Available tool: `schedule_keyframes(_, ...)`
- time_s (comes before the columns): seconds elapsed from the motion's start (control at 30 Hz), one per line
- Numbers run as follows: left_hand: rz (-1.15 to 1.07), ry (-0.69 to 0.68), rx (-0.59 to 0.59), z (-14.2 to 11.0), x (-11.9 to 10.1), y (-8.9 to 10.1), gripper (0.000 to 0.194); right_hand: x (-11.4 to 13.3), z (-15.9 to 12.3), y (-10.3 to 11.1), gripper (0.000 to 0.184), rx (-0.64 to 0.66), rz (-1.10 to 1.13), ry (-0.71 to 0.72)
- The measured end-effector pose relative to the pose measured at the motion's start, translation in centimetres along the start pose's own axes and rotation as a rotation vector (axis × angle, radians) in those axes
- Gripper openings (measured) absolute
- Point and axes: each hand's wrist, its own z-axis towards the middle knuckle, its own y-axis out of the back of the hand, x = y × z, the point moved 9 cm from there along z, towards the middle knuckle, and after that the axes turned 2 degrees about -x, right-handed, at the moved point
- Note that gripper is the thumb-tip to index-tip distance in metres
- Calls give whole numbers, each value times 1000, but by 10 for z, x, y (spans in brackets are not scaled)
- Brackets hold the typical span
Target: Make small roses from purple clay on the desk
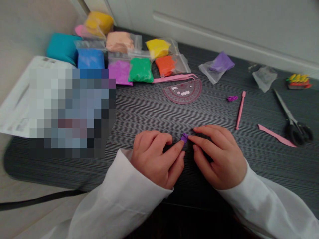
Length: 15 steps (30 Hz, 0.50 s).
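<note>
Dark grey striped surface (139, 109) across the middle, rounded corner at 8 o'clock. Pale panelled door (224, 30) at 12 to 2 o'clock, off-white wall (22, 30) at 10 o'clock, beige floor (37, 222) at 7 o'clock, black cable (42, 199) crossing it.

Soft, even indoor light, with faint shadow under the right hand (219, 159). The edges bend and blur slightly — a pixelated patch (69, 113) covers the left.

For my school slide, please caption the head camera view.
Left hand and right hand pinch a tiny purple clay piece on a dark striped table, bags of colored clay behind.
</note>
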Motion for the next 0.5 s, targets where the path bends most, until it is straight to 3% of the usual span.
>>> schedule_keyframes(0.5, 4, -1, 13, -1, 0, -1, 24, 4, 0, 1, 24, 18, 39, 44)
